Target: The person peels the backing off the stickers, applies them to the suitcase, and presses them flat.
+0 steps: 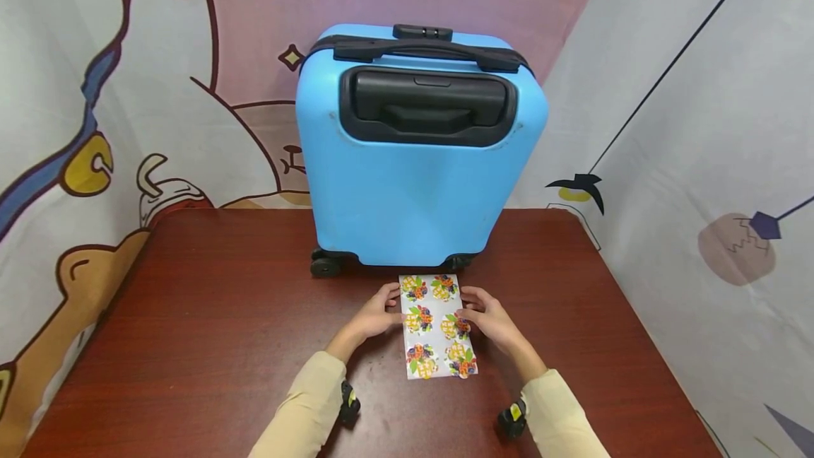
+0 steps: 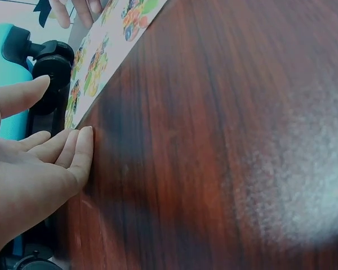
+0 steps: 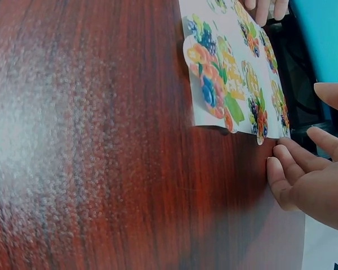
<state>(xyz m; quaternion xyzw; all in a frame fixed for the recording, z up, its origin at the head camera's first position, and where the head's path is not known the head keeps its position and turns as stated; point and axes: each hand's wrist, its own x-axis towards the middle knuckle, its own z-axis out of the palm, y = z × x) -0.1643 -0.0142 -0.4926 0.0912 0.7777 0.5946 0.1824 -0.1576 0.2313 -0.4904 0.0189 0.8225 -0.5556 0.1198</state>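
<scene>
A white sheet of fruit-patterned stickers [image 1: 436,331] lies on the brown table in front of a blue suitcase [image 1: 413,193]. My left hand [image 1: 375,313] is at the sheet's left edge, its fingertips at or close to that edge and the thumb apart from the fingers. On the opposite side my right hand [image 1: 492,320] has its fingers beside the right edge, thumb near a sticker. In the right wrist view, the near corner of the sheet [image 3: 208,115] lifts slightly, and the right hand [image 3: 315,174] has loosely bent fingers around nothing.
The suitcase stands upright at the table's back, with a black wheel [image 1: 326,265] near the left hand. Brown tabletop [image 1: 210,331] extends to both sides. A cartoon-printed cloth [image 1: 248,154] hangs behind. Each wrist carries a small black camera [image 1: 348,403].
</scene>
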